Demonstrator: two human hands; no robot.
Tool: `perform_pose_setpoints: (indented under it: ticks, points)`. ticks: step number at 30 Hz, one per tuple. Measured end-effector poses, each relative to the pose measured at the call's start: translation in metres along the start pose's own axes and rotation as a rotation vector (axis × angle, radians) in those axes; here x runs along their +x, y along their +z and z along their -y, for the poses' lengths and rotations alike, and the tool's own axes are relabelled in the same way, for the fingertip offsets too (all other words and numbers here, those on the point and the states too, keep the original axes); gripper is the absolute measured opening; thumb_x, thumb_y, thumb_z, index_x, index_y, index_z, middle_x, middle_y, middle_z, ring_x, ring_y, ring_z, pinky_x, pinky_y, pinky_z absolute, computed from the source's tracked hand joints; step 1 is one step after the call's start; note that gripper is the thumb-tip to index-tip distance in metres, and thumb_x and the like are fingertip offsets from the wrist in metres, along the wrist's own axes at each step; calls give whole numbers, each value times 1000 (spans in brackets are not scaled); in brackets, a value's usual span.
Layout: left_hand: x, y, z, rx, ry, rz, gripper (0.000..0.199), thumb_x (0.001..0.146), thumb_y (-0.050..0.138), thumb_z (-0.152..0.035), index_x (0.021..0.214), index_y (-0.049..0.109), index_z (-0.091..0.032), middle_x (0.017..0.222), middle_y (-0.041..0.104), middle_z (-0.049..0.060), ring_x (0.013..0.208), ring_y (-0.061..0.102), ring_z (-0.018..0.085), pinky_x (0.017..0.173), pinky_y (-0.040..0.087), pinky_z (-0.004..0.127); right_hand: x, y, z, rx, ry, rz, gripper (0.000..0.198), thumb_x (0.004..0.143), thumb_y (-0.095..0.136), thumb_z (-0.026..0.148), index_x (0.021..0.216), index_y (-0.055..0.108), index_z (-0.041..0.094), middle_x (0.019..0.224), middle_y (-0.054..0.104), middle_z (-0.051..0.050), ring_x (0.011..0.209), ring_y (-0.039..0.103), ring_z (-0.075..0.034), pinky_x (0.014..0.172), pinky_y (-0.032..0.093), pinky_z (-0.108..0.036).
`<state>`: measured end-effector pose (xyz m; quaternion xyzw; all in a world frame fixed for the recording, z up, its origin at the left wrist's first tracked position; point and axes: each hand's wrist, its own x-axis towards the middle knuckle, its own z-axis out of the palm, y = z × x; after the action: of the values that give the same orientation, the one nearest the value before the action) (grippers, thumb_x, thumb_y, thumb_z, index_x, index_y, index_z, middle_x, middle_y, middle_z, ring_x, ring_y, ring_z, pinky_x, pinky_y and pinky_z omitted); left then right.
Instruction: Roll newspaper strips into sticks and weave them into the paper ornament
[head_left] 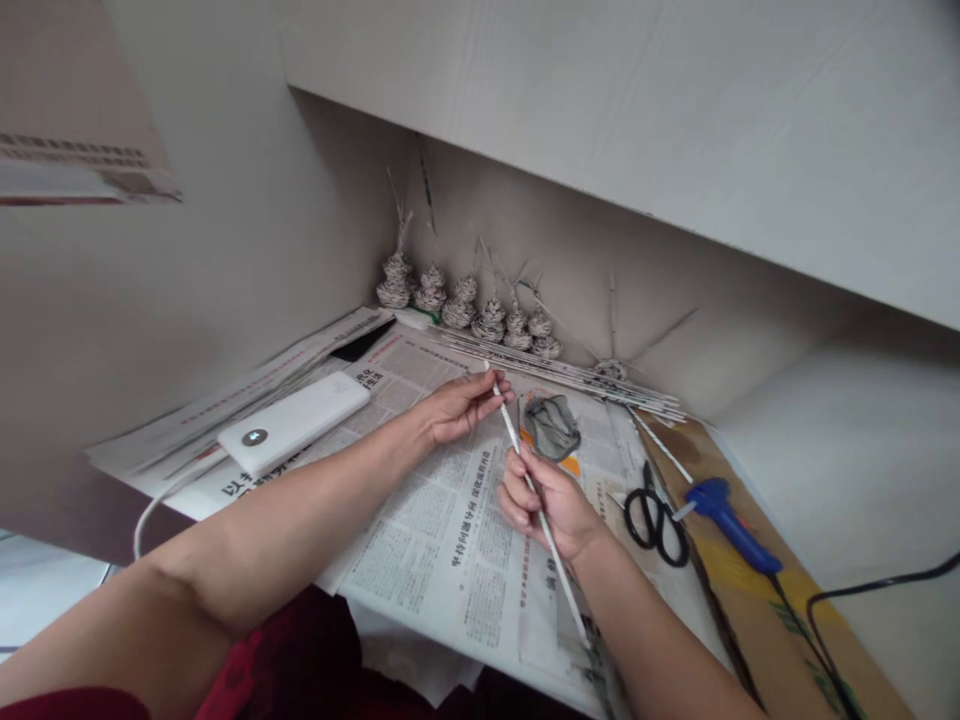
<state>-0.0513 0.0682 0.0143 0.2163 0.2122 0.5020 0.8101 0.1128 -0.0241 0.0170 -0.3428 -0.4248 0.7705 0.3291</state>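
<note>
A thin rolled paper stick (555, 552) slants across the middle, from its upper tip down toward the table's front edge. My left hand (469, 403) pinches it close to the upper tip between thumb and fingers. Lower down, my right hand (546, 497) has its fingers wrapped round the same stick. Under both hands lies a printed newspaper sheet (427, 500). Just beyond my right hand is a grey mesh-like item (553, 427) with orange beneath it; its kind I cannot make out.
Several woven paper gourds (489, 320) line the back wall, behind a bundle of paper sticks (555, 372). A white power bank (294, 424) with a cable lies left. Black-handled scissors (656, 525) and a blue glue gun (731, 522) on cardboard (780, 620) lie right. A white panel (637, 120) overhangs the back.
</note>
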Motion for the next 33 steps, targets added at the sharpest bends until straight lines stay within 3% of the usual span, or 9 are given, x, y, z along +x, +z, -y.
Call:
perform_pose_setpoints:
  ticks: [7,9,13,16,20,24,26,30,33]
  points:
    - [0,4,2,73,-3,-44,12,86,52,-8,78,61,-7,70,65,6,65,69,14,55,56,15,2,0,-12,-704,-224,-398,36,84,47,56,78,54,21,47,44,6,41,43,-9,45,34,-23]
    - [0,6,3,76,-4,-56,12,85,52,-9,78,61,-7,69,65,6,64,69,14,54,56,15,0,2,-10,-633,-208,-373,38,85,45,57,76,52,21,45,41,6,39,40,-9,43,33,-24]
    - [-3,8,2,34,-14,-47,12,85,54,-12,78,62,-8,70,65,6,64,68,13,54,55,13,-5,10,-1,-94,-38,-67,34,87,43,52,71,40,23,41,24,10,35,28,-9,38,25,-22]
    - [-4,9,2,2,-22,-28,14,87,52,-14,78,61,-8,69,64,6,64,68,12,53,54,12,-5,13,1,81,26,70,32,87,44,50,70,38,23,40,20,10,36,27,-9,38,26,-21]
    - [-4,9,9,53,-26,-27,12,85,53,-10,77,62,-7,70,65,6,64,68,13,57,56,14,1,6,-6,-176,-57,-159,38,83,45,60,81,49,21,45,38,8,40,42,-10,39,29,-21]
    - [-3,7,18,130,-59,-17,8,82,57,-8,77,62,-6,72,66,8,65,69,14,59,57,16,7,-3,-12,-543,-180,-414,40,80,50,60,77,52,20,45,44,7,39,43,-8,41,31,-20]
    - [-3,7,19,128,-57,-21,8,82,58,-9,78,63,-6,73,67,8,66,69,14,61,57,17,6,-3,-11,-486,-168,-379,40,82,48,59,75,49,20,43,42,7,38,42,-9,41,30,-21]
    - [-6,9,19,81,-46,-22,7,82,58,-9,79,64,-6,74,67,9,67,69,13,66,57,18,1,4,-5,23,-70,-97,33,84,50,51,71,40,22,41,26,10,36,31,-8,38,24,-20]
    - [-6,9,19,61,-47,-10,7,82,58,-10,80,64,-6,75,67,9,68,69,13,68,57,19,1,6,-2,179,-38,16,33,84,51,48,69,37,22,40,21,10,37,27,-9,40,26,-21]
